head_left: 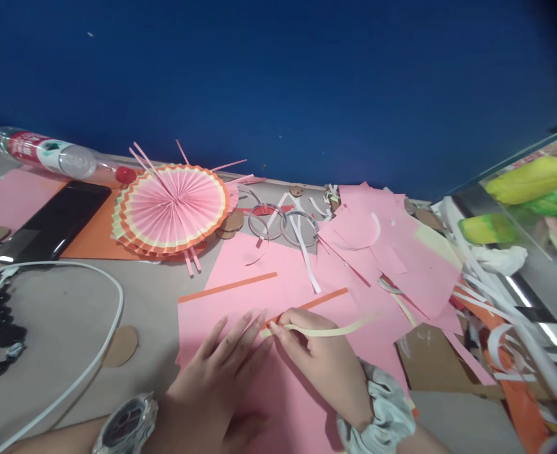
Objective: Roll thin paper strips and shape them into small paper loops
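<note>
A light-yellow paper strip [337, 330] is pinched between the thumb and fingers of my right hand [323, 359], its loose end curving off to the right. My left hand [221, 359] lies with fingers outstretched on a pink paper sheet [195, 315], fingertips by the strip's left end. One orange strip [226, 287] runs along the sheet's top left edge. A second orange strip [328, 297] sticks out beyond my right fingers; its near end is partly hidden by my hands.
Behind left are a pleated paper rosette [178, 208], a phone [55, 221] and a plastic bottle [55, 154] on its side. Tape rings [301, 228] and pink paper scraps [392, 252] lie behind my hands. A white cable [117, 302] loops at left; a blue partition [278, 82] stands behind.
</note>
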{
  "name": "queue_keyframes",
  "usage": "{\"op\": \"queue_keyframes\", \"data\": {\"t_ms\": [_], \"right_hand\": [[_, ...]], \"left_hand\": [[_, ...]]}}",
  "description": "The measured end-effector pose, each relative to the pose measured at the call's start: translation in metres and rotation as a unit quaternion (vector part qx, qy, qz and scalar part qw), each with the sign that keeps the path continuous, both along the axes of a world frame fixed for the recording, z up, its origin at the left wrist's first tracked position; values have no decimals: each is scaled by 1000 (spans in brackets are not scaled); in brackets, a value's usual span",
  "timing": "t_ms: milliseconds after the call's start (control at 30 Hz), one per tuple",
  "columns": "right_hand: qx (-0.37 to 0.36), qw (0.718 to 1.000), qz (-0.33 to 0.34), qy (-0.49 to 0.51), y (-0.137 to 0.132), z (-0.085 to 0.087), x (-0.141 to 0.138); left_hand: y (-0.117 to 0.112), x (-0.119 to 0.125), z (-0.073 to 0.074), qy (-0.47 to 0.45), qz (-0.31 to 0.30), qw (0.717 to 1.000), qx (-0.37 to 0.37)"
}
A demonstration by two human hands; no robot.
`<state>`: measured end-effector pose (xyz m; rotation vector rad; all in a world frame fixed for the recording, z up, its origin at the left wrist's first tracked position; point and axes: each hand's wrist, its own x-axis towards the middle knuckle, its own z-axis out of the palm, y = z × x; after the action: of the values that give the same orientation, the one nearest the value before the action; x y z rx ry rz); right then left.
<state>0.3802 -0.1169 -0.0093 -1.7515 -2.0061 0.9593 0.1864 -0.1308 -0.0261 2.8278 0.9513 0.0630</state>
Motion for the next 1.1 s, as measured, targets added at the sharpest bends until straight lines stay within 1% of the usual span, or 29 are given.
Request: {"op": "queue_keyframes", "data": {"t_ms": [100,300,467,600,767,1100], "right_hand": [[6,1000,3,-2,1,1,0],[4,1000,-3,-8,1,1,1],[23,999,12,-21,0,-2,2],[39,999,11,-31,1,-3,2],[35,999,13,-20,1,-2,3],[40,999,10,-36,1,-2,3]], "left_hand": [[-2,0,-1,-10,1,1000,6],[-2,0,2,-12,8,1000,-11],[-1,0,3,-6,5,1000,-21],[-1,-2,1,-13,4,999,-29],[0,-3,-2,-16,-15,999,-28],[-1,-3,-3,-16,5,998,-54]]}}
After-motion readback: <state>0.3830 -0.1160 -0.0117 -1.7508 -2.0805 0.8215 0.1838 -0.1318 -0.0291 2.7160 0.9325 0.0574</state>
